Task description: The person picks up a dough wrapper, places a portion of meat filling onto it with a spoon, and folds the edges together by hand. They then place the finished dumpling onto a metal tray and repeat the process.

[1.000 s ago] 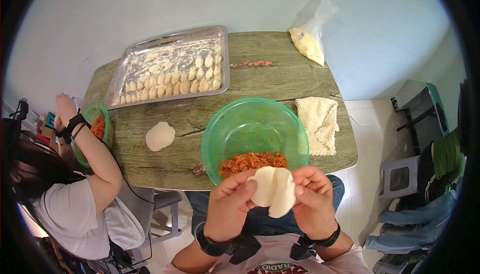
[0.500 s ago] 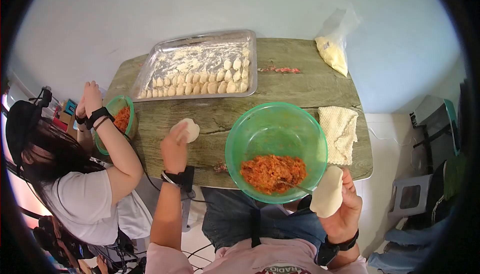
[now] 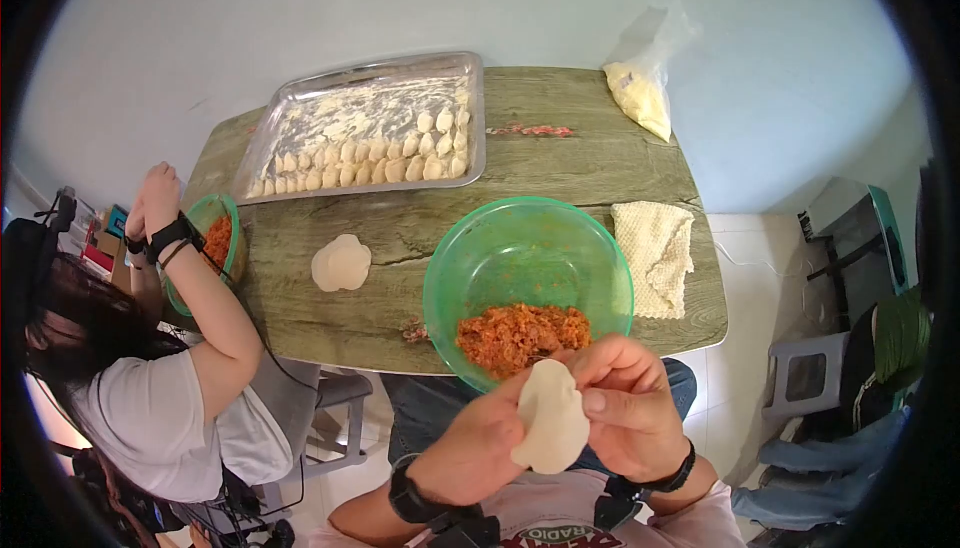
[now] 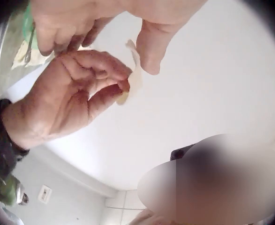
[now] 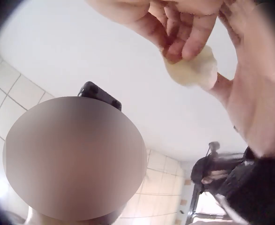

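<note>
A round, pale dumpling wrapper [image 3: 552, 418] is up in front of the chest, near the bowl's front rim. My right hand [image 3: 635, 413] pinches its edge between thumb and fingertips; the right wrist view shows the same pinch on the wrapper [image 5: 193, 70]. From the other side my left hand [image 3: 465, 448] meets the wrapper, which covers part of its fingers in the head view. The left thumb [image 4: 151, 51] is straight, beside the sheet. Beyond the hands, a green bowl [image 3: 530, 210] contains reddish-orange filling [image 3: 520, 336]. More wrappers [image 3: 341, 263] lie overlapped on the table.
At the back left stands a metal tray [image 3: 475, 163] with floured base and rows of dumplings. A cream cloth [image 3: 655, 258] lies right of the bowl, a bag of flour [image 3: 640, 98] behind it. Another person [image 3: 150, 388] sits at left by a second green bowl [image 3: 233, 248].
My left hand has left the wrappers on the table and come back to my right hand. The wrapper in my right hand has moved left, before my chest. The head view has shifted.
</note>
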Demonstrator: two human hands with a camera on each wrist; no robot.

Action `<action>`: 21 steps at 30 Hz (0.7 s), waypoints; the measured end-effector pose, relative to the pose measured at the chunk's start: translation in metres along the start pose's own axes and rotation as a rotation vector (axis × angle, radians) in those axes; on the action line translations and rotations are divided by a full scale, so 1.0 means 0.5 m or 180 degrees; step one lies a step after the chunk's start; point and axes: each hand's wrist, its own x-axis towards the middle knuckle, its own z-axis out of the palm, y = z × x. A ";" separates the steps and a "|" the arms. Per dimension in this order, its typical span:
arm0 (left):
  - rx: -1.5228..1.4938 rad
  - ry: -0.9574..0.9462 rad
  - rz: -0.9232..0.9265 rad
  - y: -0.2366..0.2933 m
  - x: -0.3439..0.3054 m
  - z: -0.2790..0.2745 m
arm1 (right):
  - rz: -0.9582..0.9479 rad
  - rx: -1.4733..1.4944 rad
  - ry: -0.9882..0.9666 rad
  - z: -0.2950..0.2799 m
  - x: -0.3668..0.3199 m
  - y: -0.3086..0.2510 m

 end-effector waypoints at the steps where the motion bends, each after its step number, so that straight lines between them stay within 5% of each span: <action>1: -0.0379 -0.0265 -0.0386 -0.007 -0.001 -0.004 | 0.0039 -0.0227 0.0106 0.008 -0.002 -0.008; 4: -0.0074 0.0529 -0.0285 -0.007 -0.001 0.004 | -0.0356 -0.1308 0.0261 -0.009 -0.007 -0.010; 6: -0.0090 0.0575 -0.0276 -0.005 0.004 0.005 | -0.0441 -0.1630 0.0297 -0.020 -0.014 -0.019; 8: -0.0113 0.0637 -0.0275 0.004 0.004 0.007 | -0.1317 -0.2452 0.0355 -0.032 -0.021 -0.037; 10: -0.0142 0.0695 0.0163 0.021 -0.003 0.013 | -0.1552 -0.3096 0.0704 -0.055 -0.038 -0.071; 13: -0.0261 0.0688 0.0448 0.036 -0.016 -0.015 | -0.1570 -0.4311 0.0506 -0.084 -0.055 -0.115; 15: -0.0415 0.0784 0.0572 0.042 -0.022 -0.033 | -0.0975 -0.5022 0.0010 -0.092 -0.061 -0.120; 21: -0.0522 0.1112 0.0681 0.036 -0.025 -0.066 | -0.0756 -0.5099 -0.0405 -0.119 -0.044 -0.075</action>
